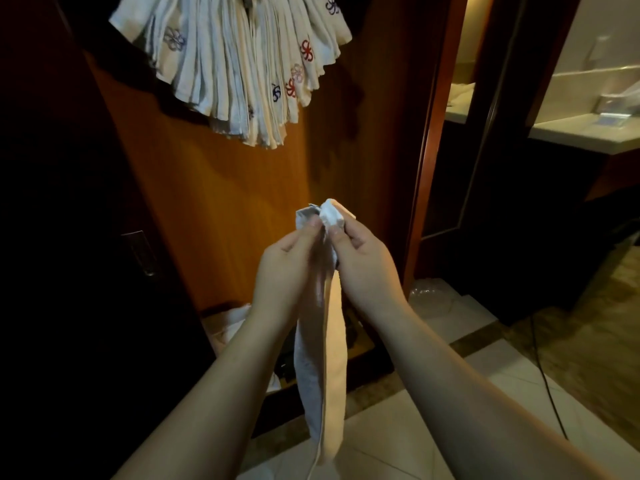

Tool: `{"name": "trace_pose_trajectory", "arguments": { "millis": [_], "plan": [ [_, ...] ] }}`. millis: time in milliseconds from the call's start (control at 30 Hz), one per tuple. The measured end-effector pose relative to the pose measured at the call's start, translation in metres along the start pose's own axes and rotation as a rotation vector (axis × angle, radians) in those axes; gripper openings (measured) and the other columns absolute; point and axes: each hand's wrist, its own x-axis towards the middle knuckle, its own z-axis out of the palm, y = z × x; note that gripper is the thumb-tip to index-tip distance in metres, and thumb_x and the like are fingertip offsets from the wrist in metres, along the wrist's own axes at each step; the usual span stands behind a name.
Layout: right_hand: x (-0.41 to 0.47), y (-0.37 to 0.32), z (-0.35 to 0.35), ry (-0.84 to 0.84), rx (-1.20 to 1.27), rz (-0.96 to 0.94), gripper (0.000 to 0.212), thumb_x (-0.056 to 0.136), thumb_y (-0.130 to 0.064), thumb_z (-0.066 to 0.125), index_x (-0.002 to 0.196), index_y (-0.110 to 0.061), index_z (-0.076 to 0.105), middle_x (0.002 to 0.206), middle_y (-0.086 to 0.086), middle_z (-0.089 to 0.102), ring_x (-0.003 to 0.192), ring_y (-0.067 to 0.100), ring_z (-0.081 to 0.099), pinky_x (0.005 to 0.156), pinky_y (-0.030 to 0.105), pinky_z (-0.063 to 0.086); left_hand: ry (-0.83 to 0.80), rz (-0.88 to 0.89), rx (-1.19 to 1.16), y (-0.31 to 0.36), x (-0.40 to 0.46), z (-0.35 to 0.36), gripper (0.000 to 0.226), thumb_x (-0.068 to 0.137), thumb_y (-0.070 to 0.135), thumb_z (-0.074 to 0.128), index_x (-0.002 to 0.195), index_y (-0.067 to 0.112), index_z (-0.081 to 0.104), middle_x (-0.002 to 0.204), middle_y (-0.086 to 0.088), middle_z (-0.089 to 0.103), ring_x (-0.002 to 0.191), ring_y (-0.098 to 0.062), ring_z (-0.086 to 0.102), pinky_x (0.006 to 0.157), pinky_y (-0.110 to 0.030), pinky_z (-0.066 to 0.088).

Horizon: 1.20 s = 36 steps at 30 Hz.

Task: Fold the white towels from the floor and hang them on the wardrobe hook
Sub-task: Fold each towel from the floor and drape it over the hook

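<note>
Below the fan of folded white towels (pixel 239 64) hanging on the wooden wardrobe, my left hand (pixel 287 268) and right hand (pixel 363 261) pinch the narrow folded white towel's (pixel 322 358) top end, apparently to ready it for hanging.

Reaching forward with both bare forearms, wrists drawn close together at chest height. Left hand (pixel 289 268) and right hand (pixel 363 261) facing each other, fingers (pixel 313 226) curling and pinching the top of a towel (pixel 325 358) between them.
</note>
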Motion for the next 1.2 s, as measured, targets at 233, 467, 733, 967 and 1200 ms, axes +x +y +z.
{"name": "trace_pose_trajectory", "arguments": {
  "millis": [233,467,733,967,1200],
  "plan": [
    [-0.004,-0.001,-0.015,-0.029,-0.097,-0.152,0.055,0.101,-0.025,0.058,0.154,-0.03,0.042,0.138,-0.018,0.059,0.114,-0.019,0.051,0.089,-0.004,0.037,-0.163,-0.085,-0.052,0.004,-0.003,-0.001,0.067,0.068,0.098,0.033,0.1,0.054,0.074,0.11,0.016,0.075,0.108,0.0,0.068,0.095,-0.032,0.049],
    [-0.009,0.012,-0.011,0.22,0.023,-0.179,0.031,0.105,-0.019,0.049,0.132,-0.025,0.062,0.104,-0.018,0.07,0.096,-0.001,0.067,0.073,0.011,0.052,-0.253,0.045,0.083,0.017,-0.016,0.013,0.06,0.087,0.08,0.013,0.103,0.061,0.068,0.102,0.042,0.065,0.1,0.031,0.051,0.07,0.011,0.031],
    [0.015,-0.004,-0.048,0.272,-0.063,-0.291,0.023,0.102,-0.032,0.048,0.105,-0.046,0.067,0.092,-0.013,0.071,0.075,0.013,0.067,0.057,0.023,0.051,-0.06,0.267,0.435,0.005,0.018,-0.013,0.032,0.09,0.057,0.058,0.119,0.063,0.047,0.118,0.044,0.038,0.121,0.005,0.044,0.096,-0.027,0.041],
    [0.031,-0.025,-0.077,0.257,-0.147,-0.303,0.032,0.095,-0.03,0.048,0.085,-0.056,0.065,0.08,-0.022,0.069,0.066,-0.001,0.063,0.054,0.013,0.047,-0.219,0.555,1.024,0.003,0.047,-0.038,0.007,0.09,0.035,0.065,0.095,0.039,0.062,0.101,0.02,0.055,0.115,-0.007,0.036,0.101,-0.041,0.022],
    [0.052,-0.028,-0.118,0.081,-0.54,-0.268,0.019,0.092,-0.034,0.042,0.105,-0.038,0.054,0.082,-0.019,0.059,0.079,-0.018,0.053,0.058,0.021,0.037,-0.238,0.809,1.331,0.041,0.071,-0.062,0.011,0.086,0.034,0.058,0.092,0.031,0.067,0.083,0.017,0.059,0.089,-0.013,0.044,0.087,-0.038,0.024]
  ]
}}
